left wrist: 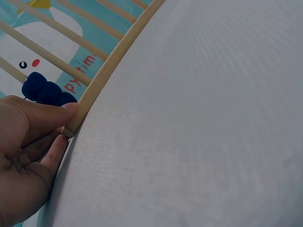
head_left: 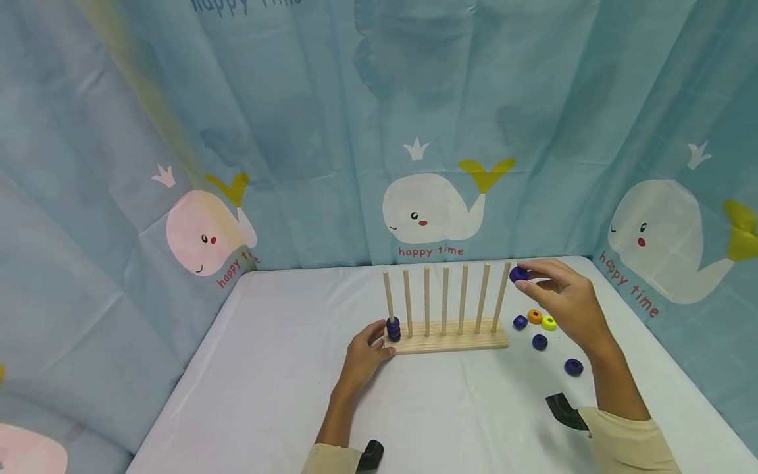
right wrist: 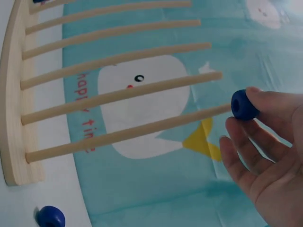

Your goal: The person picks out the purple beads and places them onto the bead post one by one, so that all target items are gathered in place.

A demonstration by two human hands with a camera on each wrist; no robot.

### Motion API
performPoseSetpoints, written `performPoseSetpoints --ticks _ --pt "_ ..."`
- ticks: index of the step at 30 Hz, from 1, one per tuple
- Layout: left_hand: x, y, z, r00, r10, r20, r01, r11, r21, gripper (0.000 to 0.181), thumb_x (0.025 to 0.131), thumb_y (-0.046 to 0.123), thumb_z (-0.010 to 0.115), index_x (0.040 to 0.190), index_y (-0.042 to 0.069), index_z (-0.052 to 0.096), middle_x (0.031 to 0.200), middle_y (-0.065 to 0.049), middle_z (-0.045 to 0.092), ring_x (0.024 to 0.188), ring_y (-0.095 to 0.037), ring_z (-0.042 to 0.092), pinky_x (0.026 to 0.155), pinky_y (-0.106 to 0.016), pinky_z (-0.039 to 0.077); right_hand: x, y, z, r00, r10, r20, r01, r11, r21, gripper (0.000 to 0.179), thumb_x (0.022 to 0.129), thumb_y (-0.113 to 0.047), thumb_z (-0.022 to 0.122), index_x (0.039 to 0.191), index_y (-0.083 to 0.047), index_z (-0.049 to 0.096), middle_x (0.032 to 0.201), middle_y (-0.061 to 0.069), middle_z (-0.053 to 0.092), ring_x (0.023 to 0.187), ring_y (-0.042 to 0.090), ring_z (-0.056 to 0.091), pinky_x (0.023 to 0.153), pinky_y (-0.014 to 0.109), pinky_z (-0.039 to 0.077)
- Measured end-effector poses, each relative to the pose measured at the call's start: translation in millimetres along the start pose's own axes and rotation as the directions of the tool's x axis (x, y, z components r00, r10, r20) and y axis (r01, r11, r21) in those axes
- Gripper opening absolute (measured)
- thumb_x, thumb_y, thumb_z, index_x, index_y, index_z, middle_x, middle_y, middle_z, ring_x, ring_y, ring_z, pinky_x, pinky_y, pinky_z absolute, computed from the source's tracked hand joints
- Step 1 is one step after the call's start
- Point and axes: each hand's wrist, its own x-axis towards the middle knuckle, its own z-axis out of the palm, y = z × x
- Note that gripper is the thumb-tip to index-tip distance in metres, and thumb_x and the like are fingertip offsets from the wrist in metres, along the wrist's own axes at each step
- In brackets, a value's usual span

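A wooden peg stand (head_left: 444,341) with several upright pegs sits on the white table. Dark blue beads (left wrist: 45,90) are stacked at the bottom of its leftmost peg. My left hand (head_left: 361,359) grips the left end of the base, with the thumb (left wrist: 52,116) on its front edge. Between thumb and fingertips, my right hand (head_left: 570,304) pinches a blue bead (right wrist: 245,105). That bead is level with the top of the rightmost peg (right wrist: 132,133), its hole facing the peg tip in the right wrist view.
Right of the stand lie loose blue beads (head_left: 539,342), an orange bead (head_left: 535,316) and a yellow bead (head_left: 549,323). A blue curtain (head_left: 308,217) with printed whales hangs behind the table (head_left: 266,368) and along its sides.
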Motion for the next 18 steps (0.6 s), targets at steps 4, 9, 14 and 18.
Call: performPoseSetpoints --ticks 4,9,14,18 --pt "0.5 0.0 -0.2 1.0 -0.008 0.0 0.008 1.0 0.01 0.069 0.087 -0.005 0.08 0.15 -0.005 0.053 0.153 -0.026 0.056 0.145 -0.041 0.052 0.117 -0.037 0.052 3.3 -4 4 1.0 -0.01 -0.005 0.01 1.0 0.023 0.036 0.098 -0.004 0.075 0.134 -0.004 0.072 0.126 0.012 0.069 0.109 -0.007 0.062 0.091 0.0 0.052" --pt "1.7 -1.4 -0.7 1.0 -0.017 -0.003 0.017 1.0 0.018 0.068 0.086 -0.005 0.08 0.15 -0.005 0.054 0.153 -0.026 0.056 0.145 -0.041 0.052 0.117 -0.036 0.051 9.2 -13 9 0.999 -0.041 -0.008 0.041 0.998 0.057 0.039 0.097 -0.001 0.075 0.135 -0.003 0.071 0.127 0.015 0.069 0.111 -0.007 0.061 0.094 0.0 0.051" --pt "1.7 -0.4 -0.9 1.0 -0.019 0.003 0.019 1.0 0.024 0.069 0.087 -0.004 0.08 0.151 -0.005 0.053 0.153 -0.026 0.055 0.145 -0.041 0.052 0.117 -0.033 0.051 12.9 -20 13 0.999 -0.054 -0.001 0.054 0.994 0.097 0.042 0.096 0.002 0.075 0.137 -0.002 0.069 0.126 0.014 0.068 0.112 -0.004 0.062 0.094 0.002 0.053" --pt "1.8 -1.0 -0.5 1.0 -0.026 0.006 0.026 0.999 0.031 0.069 0.088 -0.004 0.08 0.151 -0.004 0.052 0.154 -0.026 0.055 0.145 -0.041 0.052 0.117 -0.033 0.051 13.6 -22 16 0.999 -0.052 0.013 0.05 0.991 0.121 0.042 0.096 0.003 0.075 0.137 -0.001 0.069 0.127 0.014 0.067 0.111 -0.003 0.063 0.092 0.004 0.055"
